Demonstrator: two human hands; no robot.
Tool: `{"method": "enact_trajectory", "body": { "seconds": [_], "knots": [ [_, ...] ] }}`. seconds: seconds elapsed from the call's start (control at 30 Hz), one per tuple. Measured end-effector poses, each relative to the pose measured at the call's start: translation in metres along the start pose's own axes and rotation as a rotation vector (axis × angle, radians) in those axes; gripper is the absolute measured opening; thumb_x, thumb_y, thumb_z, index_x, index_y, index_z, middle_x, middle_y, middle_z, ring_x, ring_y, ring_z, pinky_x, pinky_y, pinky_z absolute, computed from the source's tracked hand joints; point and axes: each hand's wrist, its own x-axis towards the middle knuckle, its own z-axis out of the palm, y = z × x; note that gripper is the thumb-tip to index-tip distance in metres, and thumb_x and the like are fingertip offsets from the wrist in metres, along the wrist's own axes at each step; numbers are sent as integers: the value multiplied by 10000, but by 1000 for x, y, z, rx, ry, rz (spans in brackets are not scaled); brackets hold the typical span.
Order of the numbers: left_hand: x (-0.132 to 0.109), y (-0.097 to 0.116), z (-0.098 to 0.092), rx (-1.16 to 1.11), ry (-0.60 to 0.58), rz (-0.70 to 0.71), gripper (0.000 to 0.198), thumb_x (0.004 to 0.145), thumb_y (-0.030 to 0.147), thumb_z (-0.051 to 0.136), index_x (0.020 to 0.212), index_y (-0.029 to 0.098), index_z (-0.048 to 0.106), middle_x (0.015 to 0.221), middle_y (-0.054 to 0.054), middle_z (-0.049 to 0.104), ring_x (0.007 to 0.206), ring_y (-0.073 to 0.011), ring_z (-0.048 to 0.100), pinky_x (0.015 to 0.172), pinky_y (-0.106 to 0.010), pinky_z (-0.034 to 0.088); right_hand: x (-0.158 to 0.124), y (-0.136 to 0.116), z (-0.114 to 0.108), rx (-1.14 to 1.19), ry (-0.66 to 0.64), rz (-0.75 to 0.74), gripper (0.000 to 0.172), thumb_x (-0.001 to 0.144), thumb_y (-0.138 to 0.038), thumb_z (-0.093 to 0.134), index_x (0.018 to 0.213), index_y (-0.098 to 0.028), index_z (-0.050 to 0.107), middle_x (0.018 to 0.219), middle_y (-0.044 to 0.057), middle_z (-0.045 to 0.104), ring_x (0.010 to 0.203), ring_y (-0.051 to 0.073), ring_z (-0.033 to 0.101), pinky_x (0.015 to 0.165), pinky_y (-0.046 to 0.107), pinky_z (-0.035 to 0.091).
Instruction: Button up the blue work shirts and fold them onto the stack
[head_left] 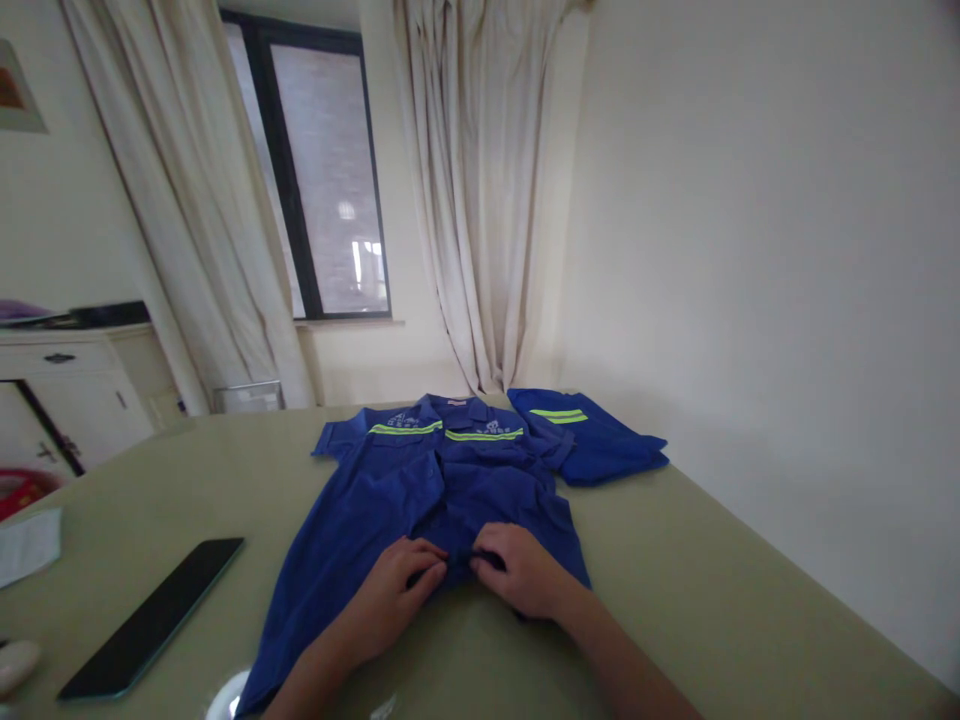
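Note:
A blue short-sleeved work shirt (pixel 382 490) with yellow-green reflective stripes across its chest lies face up on the table, collar pointing away from me. Its front is partly open and wrinkled. At the lower hem, my left hand (pixel 397 590) pinches the fabric between thumb and fingers. Just to the right, my right hand (pixel 521 570) is closed on the same hem area, close to the left one. The bit of cloth between the fingertips is dark and partly hidden. The shirt's left side hangs down toward my left forearm.
Another blue garment (pixel 607 440) with a reflective stripe lies folded by the right sleeve, near the wall. A long black flat object (pixel 154 620) lies on the pale green table (pixel 712 590) at left. Further left are a white paper (pixel 28 548) and a small white object (pixel 16 662).

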Motion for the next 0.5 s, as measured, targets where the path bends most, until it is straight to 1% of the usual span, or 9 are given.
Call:
{"method": "enact_trajectory", "body": {
  "seconds": [0.03,0.1,0.17,0.23,0.3,0.33,0.4,0.5],
  "knots": [
    [-1,1,-1,-5,7,7,276,987,331,498,990,275,768,1175,-37,735,1119,-211,650,1040,-363,457,1,1,-1,76,53,26,204,947,-279,547,790,-191,642,818,11,651,792,165,596,748,265,412],
    [-4,3,-1,19,7,31,215,906,224,575,1012,265,758,1178,-33,729,1119,-206,644,1030,-342,456,4,6,-3,207,176,79,327,990,-348,496,711,-195,568,760,-5,602,748,155,568,714,260,402],
    [-6,5,-2,61,-12,39,275,807,162,663,1045,269,751,1194,-26,721,1136,-217,635,1044,-350,444,6,11,-4,279,291,138,387,979,-436,511,670,-203,516,712,-16,556,723,161,540,690,266,394],
    [-7,7,-2,101,-32,25,281,775,170,720,1030,280,759,1178,-20,726,1121,-231,641,1017,-355,460,8,13,-4,309,373,191,425,952,-500,539,646,-211,483,665,-25,511,690,163,507,652,269,377],
    [-5,9,-2,148,-21,27,224,823,204,718,1021,297,766,1116,-15,741,1062,-231,660,955,-349,490,9,10,-3,316,428,226,445,930,-526,567,631,-215,458,630,-36,464,654,153,466,613,266,351],
    [-4,10,-2,176,4,42,195,871,219,685,1027,304,766,1075,-13,748,1026,-226,668,928,-346,500,9,7,-2,319,450,238,441,921,-524,584,632,-215,458,624,-41,451,640,147,452,601,264,342],
    [-2,10,-1,237,77,99,208,964,250,587,1069,307,758,1001,-17,754,957,-218,676,897,-349,516,9,-2,0,317,467,251,402,901,-502,626,657,-210,495,616,-48,452,616,138,442,584,259,338],
    [-3,9,4,276,174,218,277,1026,276,490,1155,290,734,992,-30,761,913,-213,682,893,-356,536,7,-16,5,284,468,217,265,883,-430,676,762,-202,614,669,-28,555,648,151,511,613,257,386]
  ]
}}
